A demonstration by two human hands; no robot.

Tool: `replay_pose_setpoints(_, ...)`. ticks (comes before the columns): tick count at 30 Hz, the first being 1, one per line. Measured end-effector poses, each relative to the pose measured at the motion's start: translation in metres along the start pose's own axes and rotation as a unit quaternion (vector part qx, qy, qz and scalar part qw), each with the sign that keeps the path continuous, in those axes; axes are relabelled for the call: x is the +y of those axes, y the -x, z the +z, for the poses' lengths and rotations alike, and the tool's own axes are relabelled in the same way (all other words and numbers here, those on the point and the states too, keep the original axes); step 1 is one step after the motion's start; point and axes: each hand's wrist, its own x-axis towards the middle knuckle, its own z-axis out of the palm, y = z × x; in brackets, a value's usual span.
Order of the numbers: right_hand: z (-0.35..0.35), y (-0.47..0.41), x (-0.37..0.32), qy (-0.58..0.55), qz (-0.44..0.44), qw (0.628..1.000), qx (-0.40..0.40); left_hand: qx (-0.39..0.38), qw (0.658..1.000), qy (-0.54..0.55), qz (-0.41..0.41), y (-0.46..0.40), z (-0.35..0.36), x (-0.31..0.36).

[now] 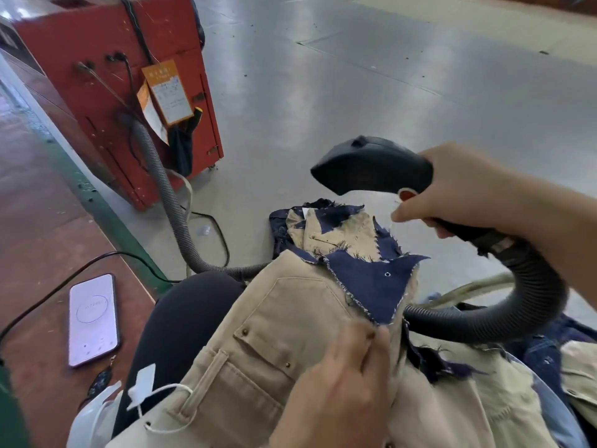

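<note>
left hand [336, 389] pinching garment [274, 318], right hand [465, 189] gripping nozzle [371, 166], phone [93, 320], hose [168, 195], red cabinet [80, 43]

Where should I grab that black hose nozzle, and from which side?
Grip the nozzle by its slim neck behind the red button, coming from the right, as the right hand does now: its broad head points left, and the hose trails from the rear end.

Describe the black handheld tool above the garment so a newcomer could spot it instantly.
Find the beige fabric garment with frayed navy denim patches across the person's lap. Just above it, the right hand grips a matte black plastic nozzle on a black ribbed hose. Its smooth wedge-shaped head and red button set it apart from the cloth around it.
</note>
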Motion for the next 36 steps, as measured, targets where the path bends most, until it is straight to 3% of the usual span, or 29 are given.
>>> replay_pose_setpoints(3, -0.006, 0.029, 0.015, 0.029, 0.013, 0.999, -0.026, -0.05, 0.993, -0.103, 0.015, -0.004, 0.012, 0.002)
replay_pose_setpoints(5, -0.006, 0.049, 0.023, 0.071, 0.028, 0.996, -0.05, -0.072, 0.995, -0.069, -0.029, -0.005, 0.016, 0.004)
replay_pose_setpoints(13, 0.008, 0.078, 0.041, 0.164, 0.034, 0.982, -0.088, 0.056, 0.997, -0.059, 0.011, -0.006, 0.027, 0.003)
replay_pose_setpoints(18, 0.027, 0.064, 0.025, 0.22, 0.01, 0.963, -0.156, 0.066, 0.997, -0.035, 0.003, -0.005, 0.024, 0.005)
replay_pose_setpoints(26, 0.058, 0.002, -0.019, 0.278, -0.084, 0.95, -0.11, 0.037, 0.999, -0.014, -0.022, -0.008, 0.023, 0.004)
replay_pose_setpoints(30, 0.064, -0.029, -0.036, 0.268, -0.071, 0.957, -0.079, 0.019, 0.999, -0.015, -0.038, -0.008, 0.021, 0.008)
replay_pose_setpoints(36, 0.01, -0.015, -0.025, 0.138, -0.067, 0.984, -0.088, -0.021, 0.998, 0.011, -0.053, 0.004, 0.018, 0.01)
